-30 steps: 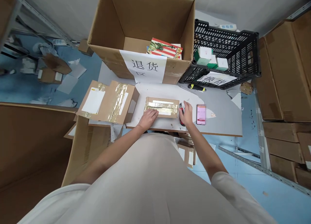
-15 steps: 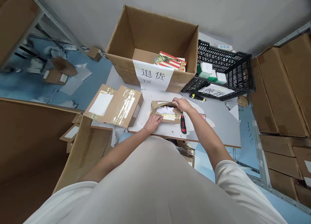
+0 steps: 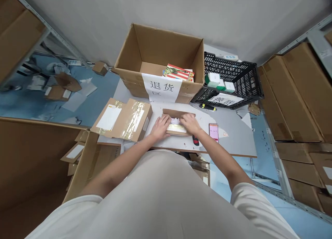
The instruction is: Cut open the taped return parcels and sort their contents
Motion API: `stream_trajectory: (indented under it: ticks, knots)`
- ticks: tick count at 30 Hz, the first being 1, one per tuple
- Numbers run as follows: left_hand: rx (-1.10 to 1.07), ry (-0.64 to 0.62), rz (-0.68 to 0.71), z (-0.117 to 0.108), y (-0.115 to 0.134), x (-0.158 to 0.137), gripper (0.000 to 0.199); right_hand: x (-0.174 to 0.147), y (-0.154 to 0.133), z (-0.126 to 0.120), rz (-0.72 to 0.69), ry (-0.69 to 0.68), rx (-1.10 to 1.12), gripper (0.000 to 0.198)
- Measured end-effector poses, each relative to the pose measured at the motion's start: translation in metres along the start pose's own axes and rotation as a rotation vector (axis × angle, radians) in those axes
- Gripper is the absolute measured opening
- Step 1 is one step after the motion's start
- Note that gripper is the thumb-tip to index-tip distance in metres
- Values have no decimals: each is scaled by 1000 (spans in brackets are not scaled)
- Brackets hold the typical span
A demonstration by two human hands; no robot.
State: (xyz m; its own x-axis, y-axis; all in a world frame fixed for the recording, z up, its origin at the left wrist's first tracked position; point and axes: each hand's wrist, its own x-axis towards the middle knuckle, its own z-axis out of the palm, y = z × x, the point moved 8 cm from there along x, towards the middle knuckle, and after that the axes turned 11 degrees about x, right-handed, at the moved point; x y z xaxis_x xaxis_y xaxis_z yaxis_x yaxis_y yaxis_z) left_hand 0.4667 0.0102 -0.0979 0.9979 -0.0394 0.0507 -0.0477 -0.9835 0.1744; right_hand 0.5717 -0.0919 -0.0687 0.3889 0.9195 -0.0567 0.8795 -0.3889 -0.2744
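Observation:
A small cardboard box (image 3: 178, 133) with clear tape along its front lies opened on the table, its back flap raised. White wrapping (image 3: 174, 121) shows inside. My left hand (image 3: 160, 126) grips the box's left end, fingers bent over the edge. At the right end, my right hand (image 3: 190, 123) grips it too, fingertips reaching in over the opening. The fingers partly hide the contents. A red and black utility knife (image 3: 195, 140) lies beneath my right wrist, partly covered.
A large carton (image 3: 132, 82) with a paper sign holds striped boxes. Beside it stands a black crate (image 3: 249, 80) with several green-white boxes. Taped cartons (image 3: 124, 118) sit at left, a phone (image 3: 213, 132) at right. A yellow-black cutter (image 3: 207, 107) lies before the crate.
My right hand has moved from the back flap down to the box's right end, and the flap now stands more upright. My left hand has shifted to the left end. The phone is now uncovered.

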Motion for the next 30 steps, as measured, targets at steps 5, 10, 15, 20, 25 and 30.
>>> stream_trajectory:
  ticks: [5, 10, 15, 20, 25, 30]
  knots:
    - [-123, -151, 145, 7, -36, 15, 103, -36, -22, 23, 84, -159, -9, 27]
    - [-191, -84, 213, 15, -44, 18, 80, -77, -41, 47, 63, -199, -100, 25]
    - [-117, -261, 243, 13, -41, 15, 94, -99, -47, 51, 47, -215, 57, 20]
    - [-54, -267, 340, -11, -2, 23, 53, -56, -21, 20, 82, -155, 124, 34]
    - [98, -263, 437, -15, 25, 30, 34, -29, -13, 20, -101, -427, -88, 23]
    - [226, -158, 216, -29, -2, 3, 28, -40, -9, 13, -273, -376, -145, 27]
